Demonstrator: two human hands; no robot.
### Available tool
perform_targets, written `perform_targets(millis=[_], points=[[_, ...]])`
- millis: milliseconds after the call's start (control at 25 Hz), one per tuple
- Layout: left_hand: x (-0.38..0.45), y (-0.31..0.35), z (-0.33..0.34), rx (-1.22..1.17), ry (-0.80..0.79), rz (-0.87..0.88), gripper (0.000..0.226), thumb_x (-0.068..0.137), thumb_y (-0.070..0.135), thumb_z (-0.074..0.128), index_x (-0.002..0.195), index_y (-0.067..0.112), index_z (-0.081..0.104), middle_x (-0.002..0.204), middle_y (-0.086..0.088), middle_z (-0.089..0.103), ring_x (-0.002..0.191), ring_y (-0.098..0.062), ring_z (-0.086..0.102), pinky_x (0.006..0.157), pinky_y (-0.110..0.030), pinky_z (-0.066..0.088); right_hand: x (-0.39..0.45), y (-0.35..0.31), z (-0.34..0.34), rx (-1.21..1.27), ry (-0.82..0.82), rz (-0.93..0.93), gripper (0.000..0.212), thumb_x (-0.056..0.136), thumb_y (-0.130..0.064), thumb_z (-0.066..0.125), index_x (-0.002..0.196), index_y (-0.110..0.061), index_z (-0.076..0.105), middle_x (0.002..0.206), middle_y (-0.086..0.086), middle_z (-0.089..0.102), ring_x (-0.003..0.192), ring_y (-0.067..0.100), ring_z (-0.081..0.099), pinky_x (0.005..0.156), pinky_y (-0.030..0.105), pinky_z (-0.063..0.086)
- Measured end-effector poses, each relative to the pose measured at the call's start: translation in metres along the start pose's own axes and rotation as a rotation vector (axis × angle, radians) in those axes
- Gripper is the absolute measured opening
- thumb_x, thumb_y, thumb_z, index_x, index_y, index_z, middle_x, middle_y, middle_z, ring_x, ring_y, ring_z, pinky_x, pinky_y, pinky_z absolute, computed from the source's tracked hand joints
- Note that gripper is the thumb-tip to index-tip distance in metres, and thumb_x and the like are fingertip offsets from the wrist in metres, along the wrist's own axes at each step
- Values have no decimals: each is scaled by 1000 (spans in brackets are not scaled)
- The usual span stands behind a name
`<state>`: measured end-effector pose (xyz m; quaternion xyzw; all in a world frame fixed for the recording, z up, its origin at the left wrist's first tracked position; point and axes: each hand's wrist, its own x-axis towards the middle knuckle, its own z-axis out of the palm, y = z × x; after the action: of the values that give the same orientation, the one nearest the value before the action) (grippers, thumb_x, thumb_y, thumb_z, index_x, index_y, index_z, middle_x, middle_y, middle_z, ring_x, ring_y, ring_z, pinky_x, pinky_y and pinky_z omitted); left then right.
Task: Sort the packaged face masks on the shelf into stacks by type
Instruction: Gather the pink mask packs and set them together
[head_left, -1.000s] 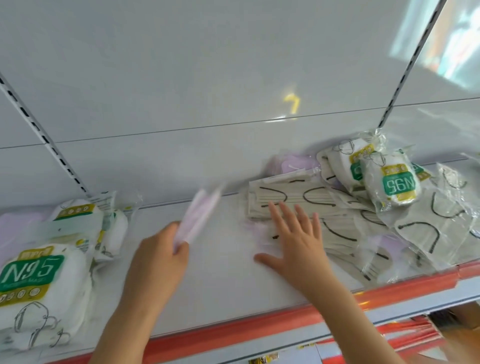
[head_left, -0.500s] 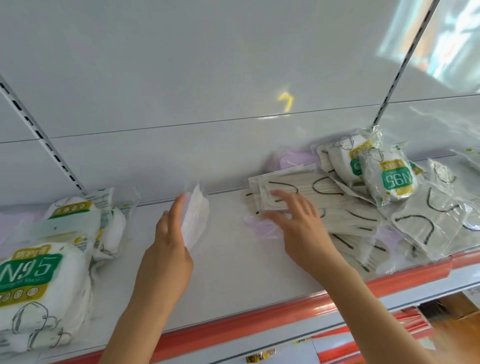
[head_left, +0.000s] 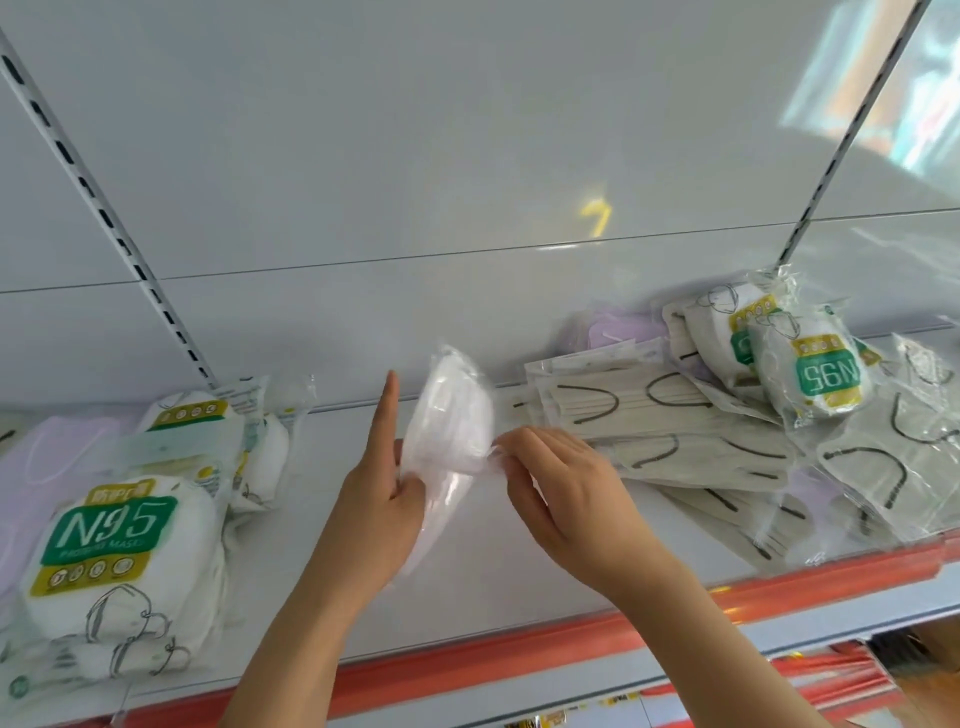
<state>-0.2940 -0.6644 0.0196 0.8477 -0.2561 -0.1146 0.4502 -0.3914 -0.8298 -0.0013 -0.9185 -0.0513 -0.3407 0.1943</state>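
The shelf (head_left: 498, 587) carries an N95 stack (head_left: 111, 566) at its left end and a grey pile (head_left: 727, 452) at its right end. Above its middle, the left hand (head_left: 376, 512) holds a white pack (head_left: 449, 441) upright, thumb clamped on it, forefinger straight. The right hand (head_left: 558, 491) pinches the pack's right edge

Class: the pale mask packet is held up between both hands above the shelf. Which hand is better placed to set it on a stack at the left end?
Probably the left hand: it grips the mask packet by its body and is nearer the N95 stack. The right hand only pinches its edge.
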Motion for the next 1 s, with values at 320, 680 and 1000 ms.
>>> perform_targets(millis=[320, 680, 1000], points=[[6, 19, 6, -926, -148, -366, 27, 104, 26, 49, 119, 20, 71, 110, -7, 78, 100, -24, 75, 87, -42, 55, 77, 4, 3, 326, 425, 860, 6, 96, -19, 55, 91, -19, 58, 74, -11, 60, 60, 4, 51, 55, 9, 36], [17, -6, 14, -710, -26, -418, 22, 93, 9, 67, 114, 12, 70, 95, -8, 80, 90, -28, 76, 77, -40, 58, 59, 161, -37, -591, -146, 665, 47, 88, -33, 68, 127, -14, 49, 128, 7, 53, 120, 31, 49, 95, 38, 40], [16, -11, 16, -683, -79, -422, 22, 93, 12, 67, 115, 15, 70, 98, -9, 79, 96, -31, 74, 82, -44, 58, 88, 176, -66, -540, -342, 486, 41, 82, -60, 67, 106, -27, 69, 106, -5, 64, 109, 24, 54, 98, 35, 31]])
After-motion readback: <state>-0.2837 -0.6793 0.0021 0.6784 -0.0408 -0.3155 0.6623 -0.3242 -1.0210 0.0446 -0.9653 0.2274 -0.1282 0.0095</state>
